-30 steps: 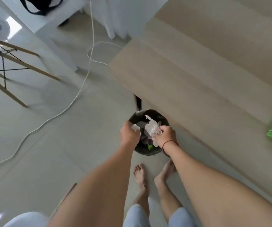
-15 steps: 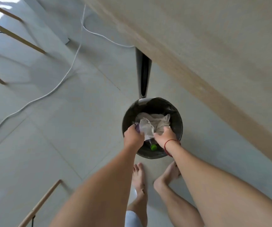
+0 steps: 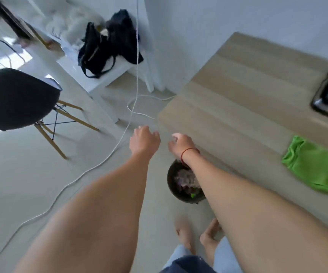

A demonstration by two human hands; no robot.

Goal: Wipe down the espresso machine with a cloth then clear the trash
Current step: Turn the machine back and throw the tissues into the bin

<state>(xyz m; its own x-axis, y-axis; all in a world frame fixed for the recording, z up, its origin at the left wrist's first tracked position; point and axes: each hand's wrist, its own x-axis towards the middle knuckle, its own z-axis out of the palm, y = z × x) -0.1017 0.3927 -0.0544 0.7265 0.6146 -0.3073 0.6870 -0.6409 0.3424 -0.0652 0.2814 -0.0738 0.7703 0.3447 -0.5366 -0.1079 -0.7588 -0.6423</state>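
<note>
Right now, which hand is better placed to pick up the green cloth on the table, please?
Right, probably. The right hand hovers by the table, nearer the green cloth; the left hand is over the floor, farther away.

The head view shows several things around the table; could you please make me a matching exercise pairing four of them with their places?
Things:
1. green cloth
2. black bin
3. black bag
4. black chair

Places:
A. on the white low table
B. on the floor beside the wooden table, holding trash
C. lying on the wooden table
D. at the left, on wooden legs

Pairs: 1-C, 2-B, 3-A, 4-D
</note>
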